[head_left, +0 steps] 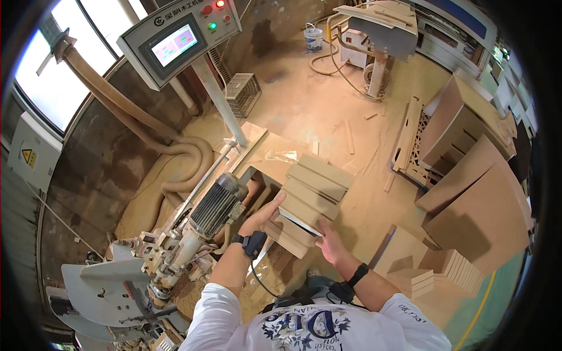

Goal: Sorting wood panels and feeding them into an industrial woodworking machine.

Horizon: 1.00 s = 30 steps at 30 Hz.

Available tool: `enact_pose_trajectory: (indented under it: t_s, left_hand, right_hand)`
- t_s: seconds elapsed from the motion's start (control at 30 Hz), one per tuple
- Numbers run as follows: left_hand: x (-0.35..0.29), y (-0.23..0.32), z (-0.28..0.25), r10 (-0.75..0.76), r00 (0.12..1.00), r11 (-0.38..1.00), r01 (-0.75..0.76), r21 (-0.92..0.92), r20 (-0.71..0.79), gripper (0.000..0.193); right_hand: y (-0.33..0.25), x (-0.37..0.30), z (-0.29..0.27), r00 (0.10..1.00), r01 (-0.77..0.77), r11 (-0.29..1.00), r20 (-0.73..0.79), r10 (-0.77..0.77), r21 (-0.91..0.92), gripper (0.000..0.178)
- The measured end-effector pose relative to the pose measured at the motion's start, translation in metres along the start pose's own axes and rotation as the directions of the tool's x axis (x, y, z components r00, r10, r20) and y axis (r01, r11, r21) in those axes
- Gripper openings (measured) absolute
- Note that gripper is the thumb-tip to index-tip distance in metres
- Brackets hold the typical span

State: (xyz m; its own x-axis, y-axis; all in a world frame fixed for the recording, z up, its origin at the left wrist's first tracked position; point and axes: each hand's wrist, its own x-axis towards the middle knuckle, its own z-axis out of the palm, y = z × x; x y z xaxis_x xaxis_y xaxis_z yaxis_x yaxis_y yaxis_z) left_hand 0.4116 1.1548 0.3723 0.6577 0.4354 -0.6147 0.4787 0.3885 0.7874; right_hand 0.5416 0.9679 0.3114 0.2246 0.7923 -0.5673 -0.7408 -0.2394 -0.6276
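Observation:
A light-brown board [316, 186] with several parallel grooves lies tilted in front of me, between my two hands. My left hand [264, 215] grips its left edge, thumb along the side and the other fingers partly hidden. At the near right corner, my right hand [332, 243] is closed on the same board, its fingertips out of sight below. A pale strip shows along the near edge. Beneath it a second light-brown board [291, 235] sticks out toward me. Just left of my left hand is a ribbed electric motor [218, 205] on the machine.
A control panel [178, 40] with a lit screen stands on a post at upper left. A ribbed hose [190, 153] coils beneath it. Stacked boards [451, 272] sit on the right, near large leaning panels [480, 210]. A bucket [313, 40] stands farther back.

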Motion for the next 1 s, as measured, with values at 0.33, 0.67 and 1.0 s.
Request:
enact_pose_trajectory:
  t_s: [0.33,0.67,1.0]
  left_hand:
    - [-0.021,-0.045,-0.009,0.108,0.990,0.993,-0.112,-0.047,-0.094,0.079]
    - [-0.073,-0.131,-0.014,-0.048,0.951,0.902,-0.090,-0.423,-0.305,0.088]
    - [-0.055,-0.162,-0.003,0.059,0.884,0.581,-0.408,-0.704,-0.464,0.070]
  right_hand:
    - [-0.003,-0.033,0.020,0.999,-0.039,0.999,-0.018,0.039,-0.006,0.067]
    - [0.009,-0.004,0.042,0.977,-0.187,0.917,0.029,0.210,-0.351,0.057]
    - [-0.033,-0.036,0.066,0.650,0.581,-0.125,0.551,-0.523,-0.805,0.074]
